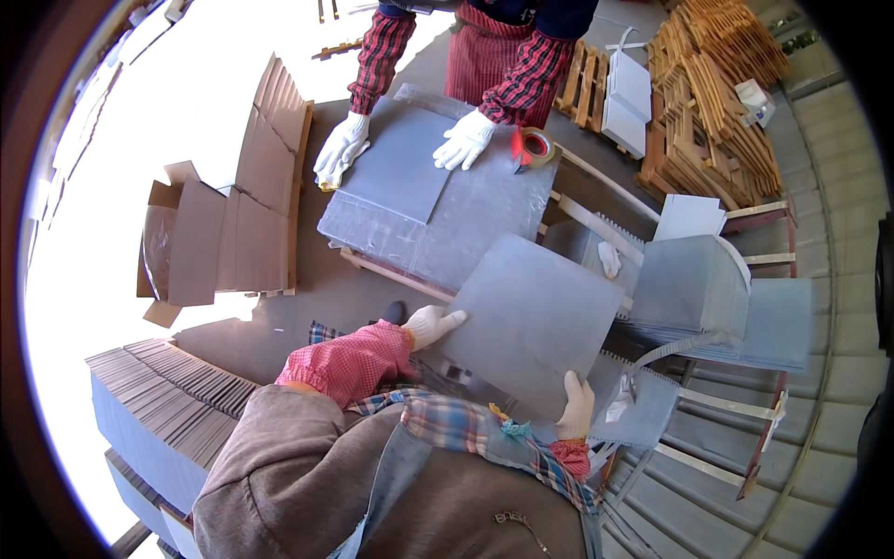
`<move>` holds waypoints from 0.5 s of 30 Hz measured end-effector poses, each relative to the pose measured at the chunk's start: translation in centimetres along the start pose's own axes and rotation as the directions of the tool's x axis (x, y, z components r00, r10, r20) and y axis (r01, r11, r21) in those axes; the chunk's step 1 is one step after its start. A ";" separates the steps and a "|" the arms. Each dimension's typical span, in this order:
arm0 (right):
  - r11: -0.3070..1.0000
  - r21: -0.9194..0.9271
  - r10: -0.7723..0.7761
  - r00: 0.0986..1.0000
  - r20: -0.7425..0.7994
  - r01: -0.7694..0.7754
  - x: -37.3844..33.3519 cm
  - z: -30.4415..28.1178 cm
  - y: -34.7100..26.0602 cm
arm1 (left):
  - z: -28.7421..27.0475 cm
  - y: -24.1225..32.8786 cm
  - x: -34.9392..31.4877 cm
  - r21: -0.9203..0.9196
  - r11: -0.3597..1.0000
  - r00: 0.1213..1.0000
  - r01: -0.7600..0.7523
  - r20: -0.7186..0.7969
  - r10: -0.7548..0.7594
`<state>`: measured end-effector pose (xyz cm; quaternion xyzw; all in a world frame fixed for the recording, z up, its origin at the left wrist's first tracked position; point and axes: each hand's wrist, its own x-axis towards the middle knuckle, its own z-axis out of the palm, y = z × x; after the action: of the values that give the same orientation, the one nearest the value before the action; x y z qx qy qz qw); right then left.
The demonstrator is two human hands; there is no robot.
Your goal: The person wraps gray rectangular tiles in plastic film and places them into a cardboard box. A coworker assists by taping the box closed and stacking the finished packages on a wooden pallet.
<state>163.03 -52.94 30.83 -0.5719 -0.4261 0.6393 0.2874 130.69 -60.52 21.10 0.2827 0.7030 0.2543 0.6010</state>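
Note:
A square, flat grey panel (535, 321), like a tile, is held between my two white-gloved hands. My left hand (434, 325) grips its left edge with the thumb on top. At the near right corner, my right hand (575, 407) has its thumb over the face; the fingers beneath are hidden. The panel's far side overlaps the near right part of a grey-topped worktable (484, 233). On that table lies another grey panel (400, 154), with a co-worker's gloved hands resting there. The co-worker's hand at the left has a yellow-edged white cloth or glove (332, 175) under it.
A red tape dispenser (533, 147) sits at the table's right edge. To the right, grey panels (694, 284) are stacked on a metal rack. Several panels stand on edge (168, 391) at lower left. Cardboard cartons (256, 205) and an opened box (191, 238) stand left; wooden pallets (712, 121) rise far right.

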 end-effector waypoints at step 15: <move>0.988 0.017 0.157 0.988 -0.006 -0.157 14.2 8.2 5.6 | -11.4 -1.1 8.8 0.249 0.968 0.965 -0.030 -0.245 0.093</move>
<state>153.15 -45.17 18.88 -0.6035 -0.3735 0.6615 0.2424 118.26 -55.26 15.84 0.3411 0.7910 0.2189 0.4583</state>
